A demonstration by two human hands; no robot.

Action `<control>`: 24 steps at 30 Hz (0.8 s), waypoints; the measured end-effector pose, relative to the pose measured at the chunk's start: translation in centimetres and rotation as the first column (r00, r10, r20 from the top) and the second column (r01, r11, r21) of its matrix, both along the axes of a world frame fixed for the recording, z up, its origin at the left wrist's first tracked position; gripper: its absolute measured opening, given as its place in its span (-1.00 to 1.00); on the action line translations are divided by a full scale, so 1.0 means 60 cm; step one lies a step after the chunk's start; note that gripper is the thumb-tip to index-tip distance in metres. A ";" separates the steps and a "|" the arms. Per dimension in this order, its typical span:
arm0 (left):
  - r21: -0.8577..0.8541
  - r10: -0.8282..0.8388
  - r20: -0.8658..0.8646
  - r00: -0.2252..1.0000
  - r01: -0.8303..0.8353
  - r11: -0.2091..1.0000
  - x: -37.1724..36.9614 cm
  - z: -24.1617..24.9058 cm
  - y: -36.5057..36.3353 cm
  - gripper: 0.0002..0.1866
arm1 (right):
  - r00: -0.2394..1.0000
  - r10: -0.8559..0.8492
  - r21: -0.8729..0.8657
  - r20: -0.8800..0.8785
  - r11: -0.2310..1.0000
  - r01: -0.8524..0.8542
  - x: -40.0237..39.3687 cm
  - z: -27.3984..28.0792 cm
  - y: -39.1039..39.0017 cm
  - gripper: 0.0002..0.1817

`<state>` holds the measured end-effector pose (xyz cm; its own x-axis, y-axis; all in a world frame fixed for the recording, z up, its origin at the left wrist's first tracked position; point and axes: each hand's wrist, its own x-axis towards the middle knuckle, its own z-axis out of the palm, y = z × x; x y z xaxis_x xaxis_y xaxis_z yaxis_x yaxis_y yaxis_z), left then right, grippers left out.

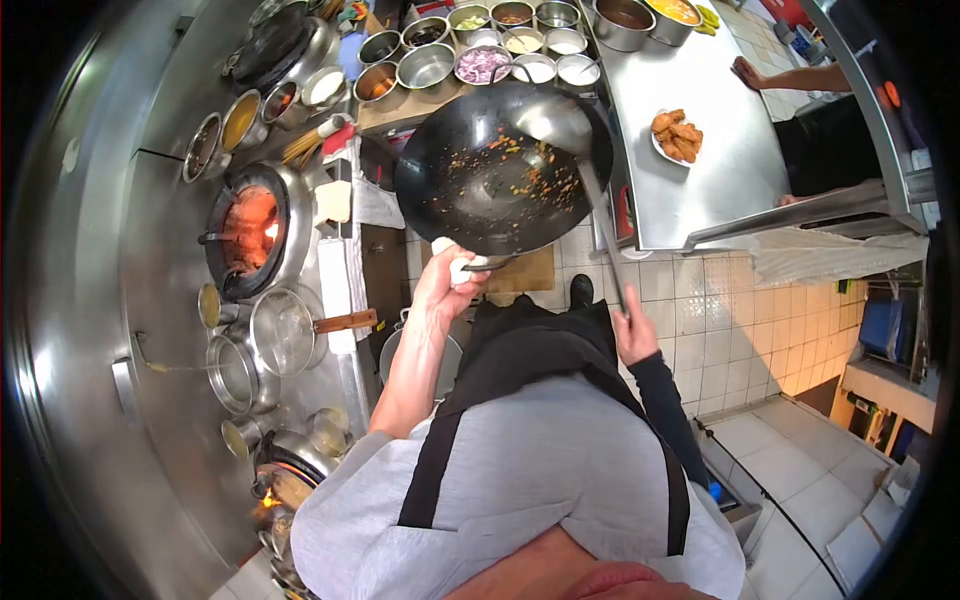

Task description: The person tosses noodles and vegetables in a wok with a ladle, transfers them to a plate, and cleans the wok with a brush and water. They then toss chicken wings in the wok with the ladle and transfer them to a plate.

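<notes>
A large black wok [480, 205] hangs over the floor in front of me, with small orange and green food bits scattered inside. My left hand [447, 282] is closed round its near handle with a white cloth [461, 271]. In my right hand [634, 328] is the long handle of a metal ladle [606, 232]. The ladle's bowl is over the right part of the wok; whether it touches the wok I cannot tell. To the right, a white plate of fried brown pieces [677, 136] rests on the steel counter [640, 208].
A lit burner [252, 230] glows at the left, near a strainer [283, 331] with a wooden handle. Ingredient bowls [427, 67] stand beyond the wok. At the right counter, a co-worker's hand [747, 74] rests near the edge. A small flame [270, 499] shows lower left.
</notes>
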<state>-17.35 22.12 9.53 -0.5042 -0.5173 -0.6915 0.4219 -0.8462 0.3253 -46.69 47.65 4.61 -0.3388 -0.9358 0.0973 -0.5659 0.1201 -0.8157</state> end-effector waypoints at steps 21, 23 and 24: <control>-0.366 0.082 0.326 0.942 0.046 0.929 0.169 0.002 -0.084 -0.92 | 0.764 0.429 0.356 -0.481 0.892 -0.277 -0.172 0.033 -0.144 -0.26; -0.363 0.053 0.324 0.945 0.073 0.929 0.178 0.003 -0.071 -0.86 | 0.799 0.304 0.284 -0.519 0.943 -0.174 -0.132 0.107 -0.198 -0.27; -0.354 0.056 0.322 0.945 0.066 0.933 0.168 0.012 -0.063 -0.86 | 0.809 0.235 0.246 -0.539 0.962 -0.115 -0.096 0.130 -0.237 -0.27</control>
